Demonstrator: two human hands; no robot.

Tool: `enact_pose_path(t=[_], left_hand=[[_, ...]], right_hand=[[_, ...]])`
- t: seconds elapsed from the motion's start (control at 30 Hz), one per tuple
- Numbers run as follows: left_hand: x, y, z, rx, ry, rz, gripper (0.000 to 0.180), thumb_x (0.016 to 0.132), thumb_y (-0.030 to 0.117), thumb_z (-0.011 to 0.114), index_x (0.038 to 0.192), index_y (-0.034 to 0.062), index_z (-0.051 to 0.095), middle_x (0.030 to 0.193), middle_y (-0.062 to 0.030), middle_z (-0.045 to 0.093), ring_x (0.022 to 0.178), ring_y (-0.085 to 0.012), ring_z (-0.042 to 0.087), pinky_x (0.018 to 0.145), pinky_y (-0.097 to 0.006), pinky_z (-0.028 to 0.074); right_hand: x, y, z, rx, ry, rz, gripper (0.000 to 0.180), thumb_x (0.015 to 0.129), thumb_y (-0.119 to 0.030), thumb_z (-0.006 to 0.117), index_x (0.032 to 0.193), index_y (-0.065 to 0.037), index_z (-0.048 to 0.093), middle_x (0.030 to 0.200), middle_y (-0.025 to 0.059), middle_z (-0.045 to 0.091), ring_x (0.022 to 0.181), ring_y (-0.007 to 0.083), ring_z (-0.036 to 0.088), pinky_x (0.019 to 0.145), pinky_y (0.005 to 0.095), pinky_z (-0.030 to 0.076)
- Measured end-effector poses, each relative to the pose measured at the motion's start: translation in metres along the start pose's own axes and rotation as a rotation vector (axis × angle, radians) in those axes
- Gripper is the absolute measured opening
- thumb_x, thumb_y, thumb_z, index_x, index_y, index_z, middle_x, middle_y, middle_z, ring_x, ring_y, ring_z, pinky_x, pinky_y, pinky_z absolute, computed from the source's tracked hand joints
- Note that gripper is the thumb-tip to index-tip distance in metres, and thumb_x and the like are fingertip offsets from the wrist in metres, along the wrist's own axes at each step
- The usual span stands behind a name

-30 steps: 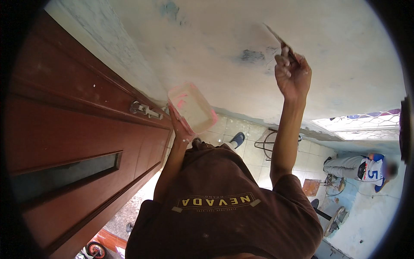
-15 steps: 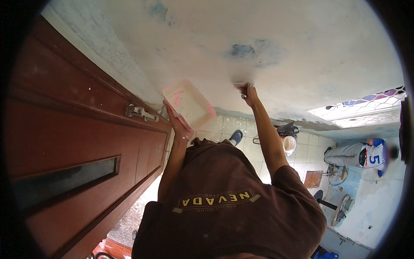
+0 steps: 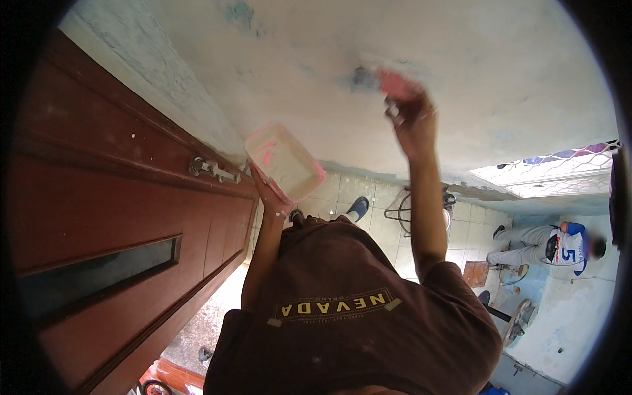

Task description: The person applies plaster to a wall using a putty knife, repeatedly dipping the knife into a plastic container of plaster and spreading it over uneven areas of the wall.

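On your left stands the brown door [image 3: 112, 187] with its metal handle [image 3: 212, 170]. Next to it, your left hand [image 3: 270, 195] holds the pink-edged tub [image 3: 320, 176] at its near left side; inside lies pale paste [image 3: 293, 170]. Further right, the wall [image 3: 296, 72] carries a dark patch [image 3: 362, 78]. Just beside this patch is the flat pink tool [image 3: 397, 85], which your right hand [image 3: 412, 122] grips, both blurred. I cannot tell whether the tool touches the wall. At far right, another person [image 3: 565, 250] is well apart from you.

Door [image 3: 105, 197] left, tub [image 3: 319, 175] right of it, window grille [image 3: 559, 172] far right.
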State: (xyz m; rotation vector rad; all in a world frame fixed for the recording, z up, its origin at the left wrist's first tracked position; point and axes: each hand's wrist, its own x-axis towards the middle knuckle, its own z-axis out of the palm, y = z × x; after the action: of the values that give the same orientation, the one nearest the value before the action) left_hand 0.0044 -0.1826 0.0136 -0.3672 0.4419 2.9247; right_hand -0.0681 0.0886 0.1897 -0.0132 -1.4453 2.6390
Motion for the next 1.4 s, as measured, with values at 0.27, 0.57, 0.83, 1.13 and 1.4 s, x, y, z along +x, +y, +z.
enact_pose_path(t=[0.27, 0.57, 0.83, 1.13, 1.4], left_hand=[[0.006, 0.001, -0.015, -0.039, -0.004, 0.000, 0.072, 0.095, 0.071, 0.044, 0.150, 0.0247, 0.039, 0.150, -0.0020, 0.043, 0.137, -0.0279, 0.044, 0.110, -0.052, 0.041], [0.008, -0.003, -0.005, 0.066, 0.038, 0.009, 0.075, 0.094, 0.074, 0.040, 0.151, 0.0246, 0.036, 0.151, -0.0037, 0.041, 0.138, -0.0299, 0.042, 0.110, -0.056, 0.040], [0.028, -0.017, -0.002, 0.078, -0.008, -0.036, 0.074, 0.096, 0.072, 0.037, 0.151, 0.0229, 0.036, 0.150, -0.0042, 0.043, 0.137, -0.0288, 0.044, 0.110, -0.054, 0.041], [0.037, -0.026, 0.004, 0.074, -0.095, -0.160, 0.073, 0.098, 0.071, 0.035, 0.151, 0.0203, 0.036, 0.149, -0.0043, 0.044, 0.136, -0.0275, 0.045, 0.110, -0.050, 0.043], [0.056, -0.030, -0.006, 0.099, -0.126, -0.234, 0.075, 0.097, 0.072, 0.037, 0.151, 0.0203, 0.036, 0.147, -0.0040, 0.046, 0.135, -0.0264, 0.046, 0.109, -0.049, 0.043]], right_hand=[[0.023, 0.207, -0.128, -0.028, 0.109, 0.498, 0.029, 0.102, -0.029, 0.039, 0.103, -0.011, 0.062, 0.109, 0.0110, 0.071, 0.074, 0.0117, 0.053, 0.056, 0.0227, 0.039], [0.070, 0.079, -0.060, 0.283, 0.181, 0.208, 0.024, 0.091, -0.012, 0.049, 0.102, 0.008, 0.059, 0.117, 0.0266, 0.067, 0.080, 0.0231, 0.062, 0.057, 0.0234, 0.045], [-0.015, -0.001, -0.031, -0.300, -0.063, -0.007, 0.020, 0.096, -0.019, 0.062, 0.099, 0.000, 0.066, 0.093, 0.0092, 0.069, 0.075, 0.0158, 0.062, 0.057, 0.0282, 0.048], [-0.055, 0.031, -0.034, -0.504, 0.158, -0.079, 0.024, 0.090, -0.012, 0.075, 0.106, 0.003, 0.066, 0.092, 0.0085, 0.070, 0.070, 0.0135, 0.063, 0.061, 0.0277, 0.052], [-0.054, 0.043, -0.057, -0.687, 0.225, -0.114, 0.027, 0.089, -0.016, 0.078, 0.105, 0.002, 0.065, 0.084, 0.0034, 0.068, 0.065, 0.0083, 0.056, 0.057, 0.0233, 0.043]])
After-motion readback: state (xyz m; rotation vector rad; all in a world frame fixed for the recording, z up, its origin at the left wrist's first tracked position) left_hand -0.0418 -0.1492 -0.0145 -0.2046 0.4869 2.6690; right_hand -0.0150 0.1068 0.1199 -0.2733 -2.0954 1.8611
